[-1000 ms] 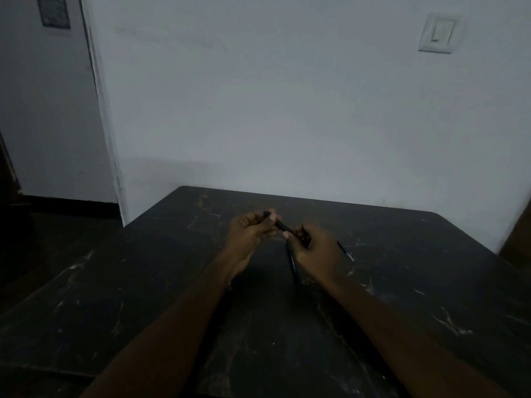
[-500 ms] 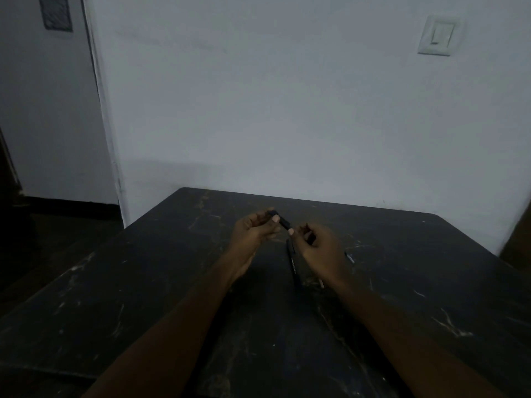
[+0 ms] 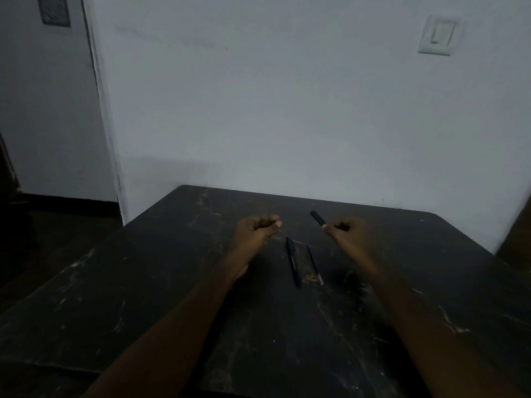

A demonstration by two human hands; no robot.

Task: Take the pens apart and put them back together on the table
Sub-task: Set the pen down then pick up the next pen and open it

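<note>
A black pen (image 3: 293,261) lies lengthwise on the dark table (image 3: 172,282), between my hands. Just right of it lies a thin refill (image 3: 314,264) with a pale tip at its near end. My right hand (image 3: 343,232) is raised right of them and pinches a short black pen piece (image 3: 317,218), which points up and to the left. My left hand (image 3: 257,228) hovers left of the pen, fingers curled and thumb against the fingertips. Nothing shows in it.
The table's far edge meets a white wall (image 3: 287,110) with a light switch (image 3: 438,35) at the upper right. A doorway and dark floor (image 3: 57,225) lie to the left. A brown object (image 3: 517,242) stands past the table's right edge.
My hands held one pen piece together; now they have drawn apart, the right one keeping the piece. The pen and refill on the table are uncovered.
</note>
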